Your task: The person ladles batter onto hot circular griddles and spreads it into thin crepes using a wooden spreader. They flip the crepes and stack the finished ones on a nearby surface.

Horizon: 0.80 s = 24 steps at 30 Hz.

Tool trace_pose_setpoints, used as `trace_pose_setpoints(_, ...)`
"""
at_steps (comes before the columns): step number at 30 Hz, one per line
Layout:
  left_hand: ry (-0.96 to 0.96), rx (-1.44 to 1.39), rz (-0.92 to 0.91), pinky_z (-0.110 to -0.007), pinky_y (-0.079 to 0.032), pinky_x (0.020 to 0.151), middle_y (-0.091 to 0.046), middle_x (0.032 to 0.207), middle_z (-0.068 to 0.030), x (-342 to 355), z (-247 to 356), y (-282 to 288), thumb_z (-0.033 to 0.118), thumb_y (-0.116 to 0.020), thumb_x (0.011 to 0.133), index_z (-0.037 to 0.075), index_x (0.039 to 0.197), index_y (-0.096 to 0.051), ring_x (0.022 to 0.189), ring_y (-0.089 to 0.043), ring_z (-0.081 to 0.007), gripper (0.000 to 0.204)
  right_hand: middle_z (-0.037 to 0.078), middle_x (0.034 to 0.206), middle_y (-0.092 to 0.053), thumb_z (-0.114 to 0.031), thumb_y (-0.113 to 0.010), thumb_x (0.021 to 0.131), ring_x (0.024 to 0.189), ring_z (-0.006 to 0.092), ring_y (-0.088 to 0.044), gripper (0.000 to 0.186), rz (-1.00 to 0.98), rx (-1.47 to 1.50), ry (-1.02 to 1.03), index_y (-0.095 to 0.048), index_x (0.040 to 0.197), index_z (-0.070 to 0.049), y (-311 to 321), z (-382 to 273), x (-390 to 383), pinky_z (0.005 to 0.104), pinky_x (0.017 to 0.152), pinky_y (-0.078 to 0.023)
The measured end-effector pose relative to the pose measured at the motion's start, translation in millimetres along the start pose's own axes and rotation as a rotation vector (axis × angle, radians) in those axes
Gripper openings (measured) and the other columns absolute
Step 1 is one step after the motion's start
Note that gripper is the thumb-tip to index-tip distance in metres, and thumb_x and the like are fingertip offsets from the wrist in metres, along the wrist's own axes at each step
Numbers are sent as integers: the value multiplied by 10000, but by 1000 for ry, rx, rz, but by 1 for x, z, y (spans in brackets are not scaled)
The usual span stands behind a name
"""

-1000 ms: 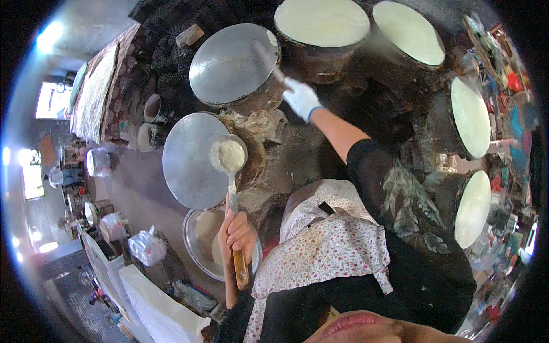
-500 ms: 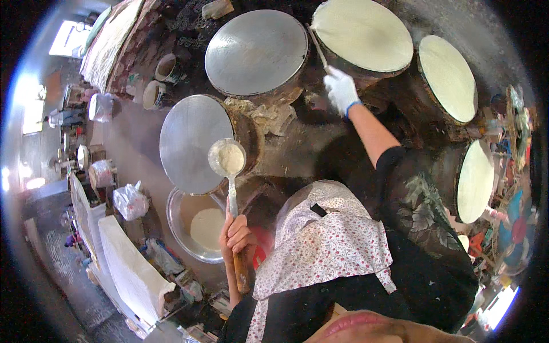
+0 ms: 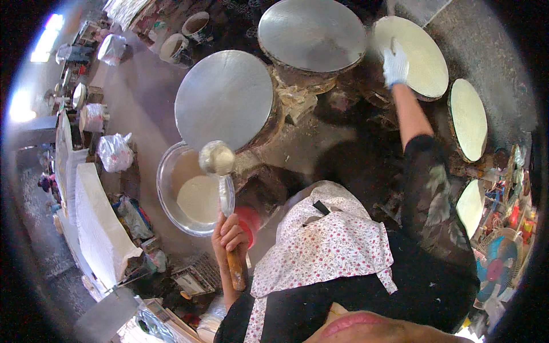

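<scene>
My left hand (image 3: 230,237) grips the wooden handle of a metal ladle (image 3: 217,158). Pale batter shows in the ladle's bowl, which hangs between a bare grey round griddle (image 3: 223,100) and a metal basin (image 3: 164,188) holding pale batter (image 3: 199,200). Over on the right, my right hand (image 3: 396,67), in a white glove, is closed and reaches over the left part of a round griddle covered by a pale sheet of batter (image 3: 420,57). A thin stick-like tool (image 3: 393,44) sticks out from its fingers, blurred and only partly visible.
Another bare griddle (image 3: 311,34) stands at the far middle. Two more pale-covered rounds (image 3: 469,120) (image 3: 470,207) curve down the right side. A red container (image 3: 247,226) stands beside the basin. Buckets (image 3: 196,26), plastic bags (image 3: 115,152) and a fan (image 3: 498,263) are farther out.
The view has shifted, so the griddles sit farther right. My right hand has moved from beside the pale sheet's near edge to over its left part. The ladle is now nearer the basin.
</scene>
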<state>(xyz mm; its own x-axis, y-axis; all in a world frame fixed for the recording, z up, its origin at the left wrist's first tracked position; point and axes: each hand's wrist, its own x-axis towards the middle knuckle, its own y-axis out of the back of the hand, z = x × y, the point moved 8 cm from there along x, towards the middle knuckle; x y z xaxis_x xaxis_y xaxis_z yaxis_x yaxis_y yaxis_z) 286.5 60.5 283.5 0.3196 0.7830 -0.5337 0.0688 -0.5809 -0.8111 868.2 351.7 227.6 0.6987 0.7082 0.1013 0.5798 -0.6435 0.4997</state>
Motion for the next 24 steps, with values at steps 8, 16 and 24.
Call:
trace_pose_setpoints(8,-69,-38,-197,-209,-356,349,-417,710,10,-33,76,6,229,-337,1170,65,1329,-538,485,-454,-46,304,9,674,-587,-213,-623,971,463,105,-466,605,-328,-35,-7,-520,1557,-105,-46,-72,-46,325,428,-404)
trace_pose_setpoints(16,-670,560,107,-199,-269,373,-341,695,45,-40,257,86,240,-388,1150,241,1665,-297,488,-308,-37,523,210,1599,-488,-127,-625,1009,1511,247,-426,582,-1387,134,366,-471,1550,25,-208,-159,-438,366,1251,-295)
trace_pose_setpoints(24,-1019,1949,1060,-356,-502,541,-589,708,-91,62,394,239,199,-504,1074,80,1440,-614,536,-558,-178,400,265,1334,-679,-207,-608,1004,1254,332,-678,493,-1660,-291,308,-575,1461,-22,-323,-133,-572,353,1050,-507)
